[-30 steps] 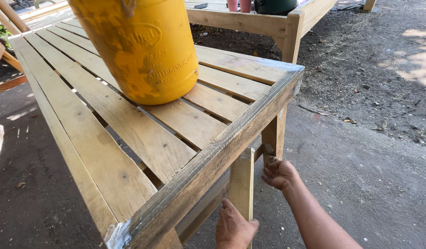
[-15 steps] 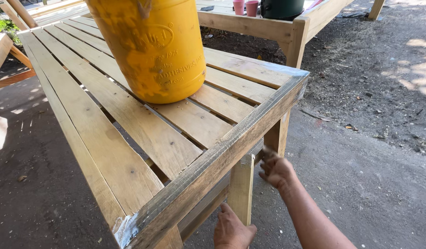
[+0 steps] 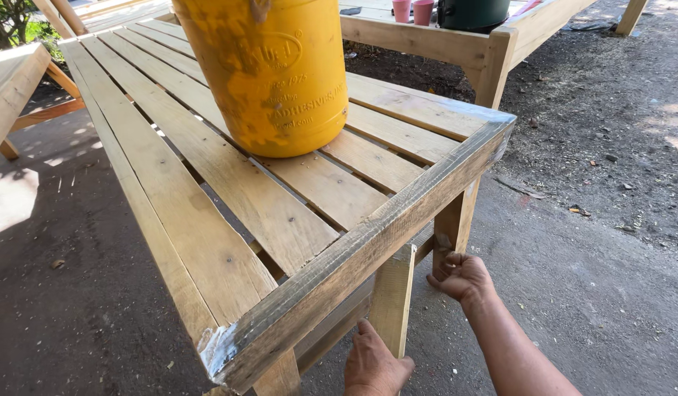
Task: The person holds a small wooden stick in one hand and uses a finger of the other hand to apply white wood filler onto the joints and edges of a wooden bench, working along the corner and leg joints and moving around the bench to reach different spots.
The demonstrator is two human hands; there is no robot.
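A slatted wooden table (image 3: 229, 198) fills the middle of the frame, running from the upper left down to a worn, paint-smeared corner at the bottom centre. On its boards, in the upper middle, stands a big yellow bucket (image 3: 269, 73), upright and smeared with dried yellow residue. Below the table's end rail, at the bottom centre, the person's left hand (image 3: 374, 363) lies against the lower part of a short upright wooden post (image 3: 392, 297), fingers together and pressed flat to the wood, not wrapped around it as far as I can see. To the right of it, in the lower right of the frame, the right hand (image 3: 462, 277) is curled into a loose fist just beside the table's far corner leg (image 3: 456, 220), knuckles toward the leg; the fingers are folded in tight, and I cannot tell whether they pinch something small or only touch the wood. The forearm runs from that hand down to the bottom right edge. The two hands are near each other, with the gap between the post and the leg lying between them. Behind, across the top right, another pale wooden table (image 3: 442, 40) carries two pink cups (image 3: 412, 10) and a dark green pot (image 3: 471, 11). The ground is dark packed earth (image 3: 610, 147) with scattered bits of debris, sunlit on the right.
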